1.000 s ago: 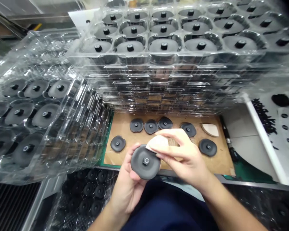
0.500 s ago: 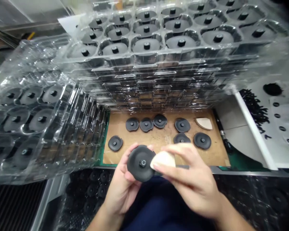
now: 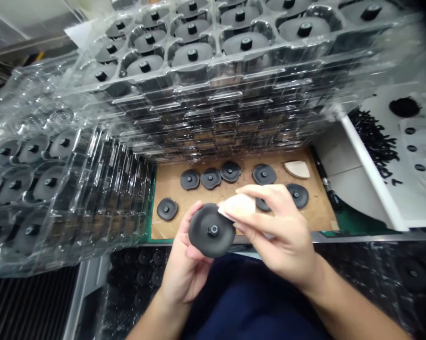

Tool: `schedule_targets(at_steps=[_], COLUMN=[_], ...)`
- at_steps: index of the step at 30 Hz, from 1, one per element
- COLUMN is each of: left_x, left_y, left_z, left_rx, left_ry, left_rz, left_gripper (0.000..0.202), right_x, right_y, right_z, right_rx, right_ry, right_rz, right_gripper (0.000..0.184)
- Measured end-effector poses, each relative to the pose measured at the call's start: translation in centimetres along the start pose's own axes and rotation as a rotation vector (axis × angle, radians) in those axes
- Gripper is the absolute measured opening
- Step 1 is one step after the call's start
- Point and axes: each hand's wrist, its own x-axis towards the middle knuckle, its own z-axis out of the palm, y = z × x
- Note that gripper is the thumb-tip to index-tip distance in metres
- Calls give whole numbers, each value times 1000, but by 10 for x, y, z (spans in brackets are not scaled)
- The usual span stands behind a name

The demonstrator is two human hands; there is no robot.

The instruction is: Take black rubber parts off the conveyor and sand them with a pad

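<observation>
My left hand (image 3: pixel 188 264) grips a black rubber-like disc (image 3: pixel 208 236) with a short raised stem at its centre, its dished face turned up toward me. Between the thumb and fingers of my right hand (image 3: pixel 284 231) is a cream-white sponge wedge (image 3: pixel 241 205). The wedge's tip touches the disc's upper right rim. Beyond my hands, several similar discs lie on a brown cardboard sheet (image 3: pixel 188 222), among them a lone disc (image 3: pixel 167 208) at the left and one (image 3: pixel 297 195) at the right. A second pale wedge (image 3: pixel 298 169) rests at the sheet's far right.
A tall stack of clear plastic trays (image 3: pixel 206 94) filled with black discs stands behind the cardboard. Another tray stack (image 3: pixel 103 189) rises at the left. On the right, a white box (image 3: pixel 372 174) borders small black pieces (image 3: pixel 376 141). Dark trays (image 3: pixel 135 278) lie below the bench edge.
The wedge in my right hand has moved up from beside the disc's stem to its upper right rim. My left hand keeps the disc. The whole view has shifted slightly.
</observation>
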Motion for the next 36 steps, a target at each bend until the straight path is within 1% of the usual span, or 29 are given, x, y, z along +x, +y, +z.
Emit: schedule_targets(at_steps=[2, 4, 9, 10, 13, 16, 18, 21, 25, 29, 31, 33, 36], left_x=[2, 2, 3, 3, 2, 2, 2, 1, 2, 3, 4, 5, 6], left_y=[-1, -1, -7, -9, -10, -9, -8, -7, -6, -7, -9, -9, -10], left_z=[5, 12, 20, 20, 19, 18, 18, 17, 14, 10, 8, 6, 3], left_rx=[0, -10, -8, -14, -33, -22, -37, -60, -34, -38, -21, -20, -37], left_ry=[-6, 1, 112, 125, 146, 163, 165, 149, 153, 152, 166, 180, 177], left_rz=[36, 64, 157, 156, 148, 183, 184, 178, 201, 187, 202, 197, 181], left_gripper=[49, 47, 55, 56, 55, 55, 55, 55, 53, 56, 53, 54, 58], right_x=[-1, -4, -9, -9, -7, -6, -6, -6, -5, -5, -4, -4, -4], right_y=[-5, -11, -16, -16, -15, -14, -14, -15, -15, -16, -16, -15, -15], right_z=[2, 5, 10, 10, 12, 14, 15, 17, 20, 23, 24, 25, 27], right_rx=[-11, 9, -24, -13, 38, -25, -27, 19, -61, -1, -39, -77, -25], right_ry=[51, 56, 100, 105, 63, 78, 89, 56, 63, 39, 41, 49, 23], right_rz=[44, 77, 132, 127, 91, 125, 113, 74, 143, 98, 126, 154, 122], right_gripper=[25, 25, 23, 23, 22, 22, 23, 22, 23, 23, 23, 23, 24])
